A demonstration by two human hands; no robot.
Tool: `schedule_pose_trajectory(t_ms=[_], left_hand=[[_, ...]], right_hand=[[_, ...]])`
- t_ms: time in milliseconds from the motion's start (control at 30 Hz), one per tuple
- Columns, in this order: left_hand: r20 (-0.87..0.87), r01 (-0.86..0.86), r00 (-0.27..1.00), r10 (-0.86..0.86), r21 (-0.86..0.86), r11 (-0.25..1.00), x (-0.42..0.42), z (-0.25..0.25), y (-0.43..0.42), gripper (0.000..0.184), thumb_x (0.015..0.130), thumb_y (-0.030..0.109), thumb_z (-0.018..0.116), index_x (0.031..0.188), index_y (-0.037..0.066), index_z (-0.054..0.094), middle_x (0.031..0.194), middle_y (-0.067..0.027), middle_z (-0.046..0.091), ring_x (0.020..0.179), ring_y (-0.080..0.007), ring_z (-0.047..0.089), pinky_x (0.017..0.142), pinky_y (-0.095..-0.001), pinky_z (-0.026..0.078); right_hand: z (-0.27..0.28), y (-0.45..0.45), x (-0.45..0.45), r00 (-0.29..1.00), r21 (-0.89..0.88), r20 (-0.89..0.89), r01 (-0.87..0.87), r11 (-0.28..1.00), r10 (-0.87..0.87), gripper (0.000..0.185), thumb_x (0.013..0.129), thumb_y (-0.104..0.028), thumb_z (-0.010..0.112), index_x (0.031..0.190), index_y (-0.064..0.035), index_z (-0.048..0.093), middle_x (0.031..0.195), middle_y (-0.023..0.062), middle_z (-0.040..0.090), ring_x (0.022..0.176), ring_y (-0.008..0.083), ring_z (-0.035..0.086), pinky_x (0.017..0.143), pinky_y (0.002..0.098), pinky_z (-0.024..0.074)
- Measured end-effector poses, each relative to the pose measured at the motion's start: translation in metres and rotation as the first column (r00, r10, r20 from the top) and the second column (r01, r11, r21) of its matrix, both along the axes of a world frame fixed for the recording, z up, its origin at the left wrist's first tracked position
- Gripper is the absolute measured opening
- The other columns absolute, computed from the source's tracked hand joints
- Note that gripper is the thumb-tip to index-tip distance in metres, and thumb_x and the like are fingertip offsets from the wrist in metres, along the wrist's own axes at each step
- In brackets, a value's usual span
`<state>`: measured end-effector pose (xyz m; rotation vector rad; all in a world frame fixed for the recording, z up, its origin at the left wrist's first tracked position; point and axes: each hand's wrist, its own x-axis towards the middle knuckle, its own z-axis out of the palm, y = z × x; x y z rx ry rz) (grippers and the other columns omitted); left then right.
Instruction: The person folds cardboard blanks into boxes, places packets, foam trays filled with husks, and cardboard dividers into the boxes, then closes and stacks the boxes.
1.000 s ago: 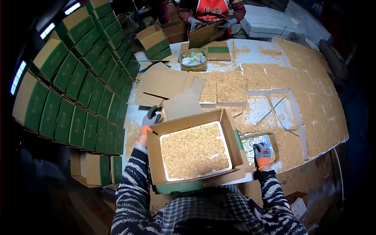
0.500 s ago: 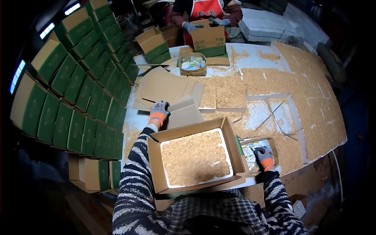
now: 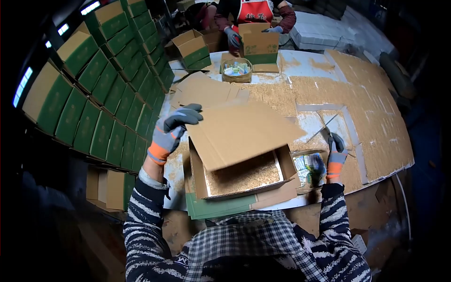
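Observation:
My left hand, in a grey and orange glove, pinches the left edge of a brown cardboard sheet. The sheet is tilted over an open carton, hiding its far part. Inside the carton, a white-edged tray of tan shredded filling shows below the sheet. My right hand, gloved alike, is by the thin dark strips on the table, its fingers drawn together; whether they hold a strip is unclear. Just left of it stands a basket of small printed packets.
Green-and-brown cartons are stacked at left. Filling-topped trays cover the table's right side. Across the table, a person in a red apron handles an upright carton beside another packet basket. More cardboard sheets lie at back left.
My left hand has brought the cardboard sheet up from the table and over the carton. My right hand has left the packet basket and moved up and right to the strips.

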<state>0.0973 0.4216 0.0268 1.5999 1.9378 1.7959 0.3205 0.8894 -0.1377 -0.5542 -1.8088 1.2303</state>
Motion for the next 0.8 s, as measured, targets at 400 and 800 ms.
schedule_pose_trajectory(t_ms=[400, 800], left_hand=[[-0.703, -0.640, 0.711, 0.006, -0.644, 0.420, 0.008, -0.107, 0.018, 0.046, 0.089, 0.012, 0.045, 0.133, 0.021, 0.039, 0.096, -0.0044, 0.056, 0.098, -0.0206, 0.056, 0.102, -0.0447, 0.037], [0.732, -0.301, 0.541, 0.414, -0.291, 0.908, 0.089, -0.137, -0.070, 0.069, 0.089, 0.017, 0.067, 0.147, 0.002, 0.034, 0.141, -0.0152, 0.049, 0.126, -0.0216, 0.050, 0.103, -0.0366, 0.043]], right_hand=[[0.123, -0.190, -0.065, 0.478, 0.560, 0.747, -0.827, -0.048, 0.462, 0.025, 0.082, -0.031, 0.065, 0.103, -0.0194, 0.070, 0.117, 0.0032, 0.063, 0.114, 0.0265, 0.055, 0.098, 0.0426, 0.0409], [0.070, -0.092, -0.039, 0.696, -0.218, 0.076, -0.688, 0.693, 0.714, 0.063, 0.087, -0.006, 0.062, 0.145, -0.0046, 0.039, 0.142, 0.0117, 0.050, 0.132, 0.0198, 0.044, 0.107, 0.0309, 0.0365]])
